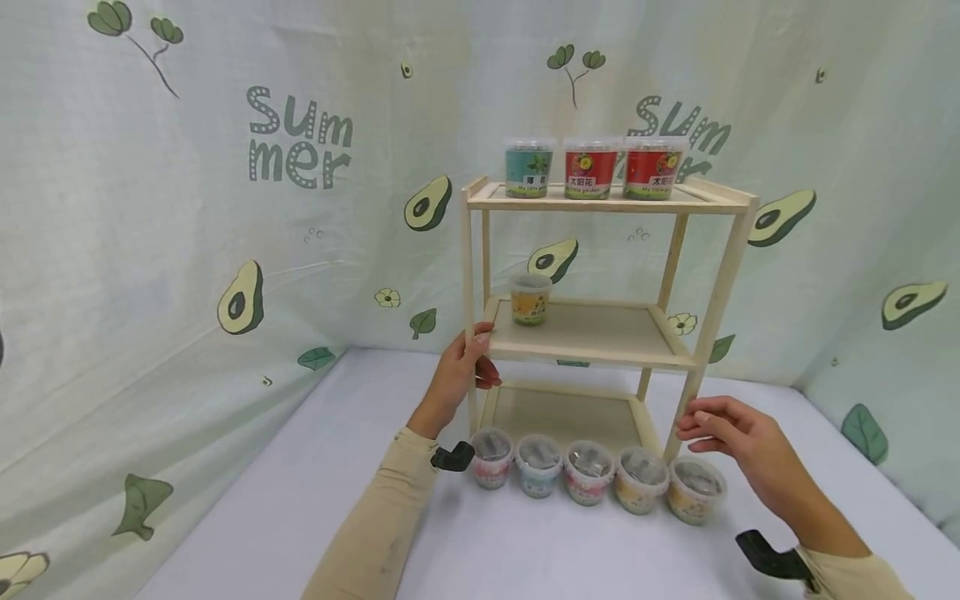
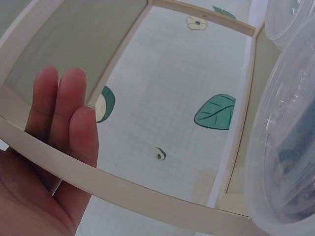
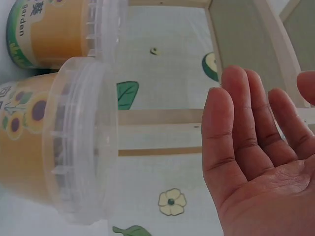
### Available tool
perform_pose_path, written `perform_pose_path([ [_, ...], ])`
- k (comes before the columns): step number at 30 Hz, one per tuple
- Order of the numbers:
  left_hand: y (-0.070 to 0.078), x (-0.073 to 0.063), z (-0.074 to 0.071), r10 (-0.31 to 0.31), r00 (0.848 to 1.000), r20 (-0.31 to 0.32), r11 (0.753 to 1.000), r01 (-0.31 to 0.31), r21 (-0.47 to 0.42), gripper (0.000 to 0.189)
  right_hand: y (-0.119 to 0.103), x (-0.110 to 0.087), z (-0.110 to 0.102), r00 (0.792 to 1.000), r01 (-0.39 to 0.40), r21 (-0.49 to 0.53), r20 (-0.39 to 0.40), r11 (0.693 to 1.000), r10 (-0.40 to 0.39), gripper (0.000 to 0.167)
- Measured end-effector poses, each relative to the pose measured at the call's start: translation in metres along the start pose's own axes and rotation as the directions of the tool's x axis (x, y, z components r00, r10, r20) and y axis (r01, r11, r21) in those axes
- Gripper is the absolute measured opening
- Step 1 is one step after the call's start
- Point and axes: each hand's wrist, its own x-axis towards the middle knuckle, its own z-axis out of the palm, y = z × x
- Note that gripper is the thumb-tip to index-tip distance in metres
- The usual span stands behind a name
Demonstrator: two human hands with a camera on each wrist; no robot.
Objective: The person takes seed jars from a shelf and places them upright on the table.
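A three-tier wooden shelf rack (image 1: 592, 354) stands on the table. My left hand (image 1: 461, 367) grips its front left post at the middle tier. In the left wrist view, fingers (image 2: 71, 105) show past the post. My right hand (image 1: 738, 437) is beside the front right post, fingers loosely bent, holding nothing. Several lidded plastic cups stand in a row before the rack: a pink one (image 1: 491, 471) at the left end, a blue one (image 1: 538, 479), and a yellow one (image 1: 693, 504) nearest my right hand. Another yellow cup (image 1: 529, 304) sits at the left of the middle tier.
On the top tier stand a teal-labelled cup (image 1: 528, 173) and red-labelled cups (image 1: 588, 173), with part of another behind them. A white cloth covers the table (image 1: 570, 558). A curtain printed with avocados (image 1: 375, 117) hangs behind and at both sides.
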Motion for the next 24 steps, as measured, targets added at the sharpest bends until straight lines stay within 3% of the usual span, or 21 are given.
perform_pose_path([
  [6,0.0,0.001,0.001,0.015,1.0,-0.007,1.0,-0.015,0.01,0.046,-0.011,0.004,0.004,0.997,0.068,-0.004,0.043,0.998,-0.068,0.017],
  [13,-0.003,0.002,0.003,0.015,1.0,0.001,1.0,-0.015,0.002,0.046,-0.024,0.009,0.002,0.99,0.094,0.038,0.101,0.995,-0.097,0.021],
  [20,-0.004,-0.002,0.002,-0.001,1.0,-0.01,1.0,0.001,-0.01,0.043,-0.04,0.017,0.009,0.986,0.069,-0.031,0.153,0.997,-0.063,0.022],
  [24,-0.003,-0.002,0.001,0.01,1.0,-0.009,1.0,-0.01,-0.001,0.043,-0.051,0.025,0.011,0.98,0.081,-0.008,0.185,0.997,-0.079,0.025],
])
